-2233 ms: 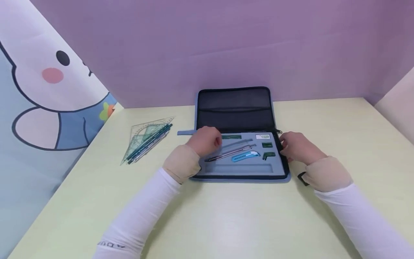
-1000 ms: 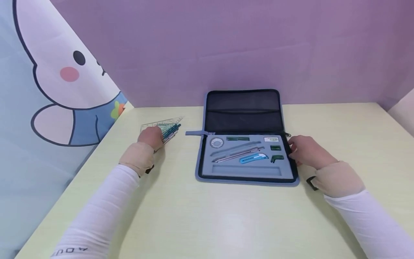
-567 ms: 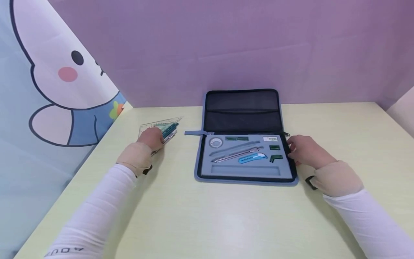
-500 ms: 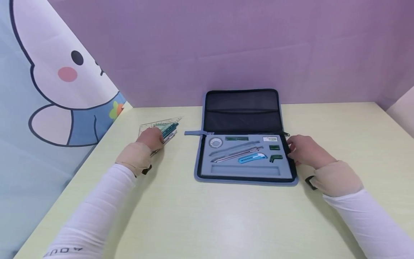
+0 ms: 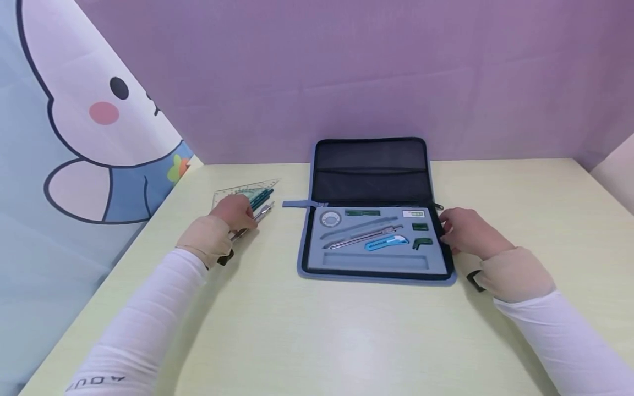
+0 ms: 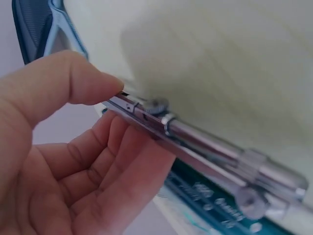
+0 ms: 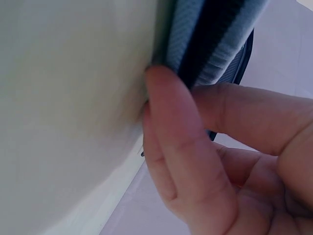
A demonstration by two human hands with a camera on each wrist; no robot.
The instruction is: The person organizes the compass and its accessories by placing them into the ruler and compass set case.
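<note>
At the left of the table my left hand (image 5: 233, 212) pinches a silver metal drawing compass (image 6: 210, 139) between thumb and fingers. The left wrist view shows its screws and shiny legs close up. Beside it are dark green pencils (image 5: 262, 197), partly covered by the hand, and transparent set squares (image 5: 223, 194) underneath. My right hand (image 5: 465, 230) grips the right edge of an unfolded blue zippered case (image 5: 371, 187), thumb on top and fingers at its side. A second silver compass (image 5: 359, 237) and a light-blue utility knife (image 5: 387, 242) lie in its grey tray.
The tray also holds a white eraser (image 5: 413, 214), a round pale disc (image 5: 330, 218) and small green pieces (image 5: 421, 242). Long recesses (image 5: 375, 260) run across it. A purple wall (image 5: 346, 82) stands behind the table, with a cartoon-printed sheet (image 5: 99, 165) at left.
My left hand moved from the case's tray to the pile at left, then took hold of the compass and shifted it slightly away from the pencils. The right hand stays at the case's edge.
</note>
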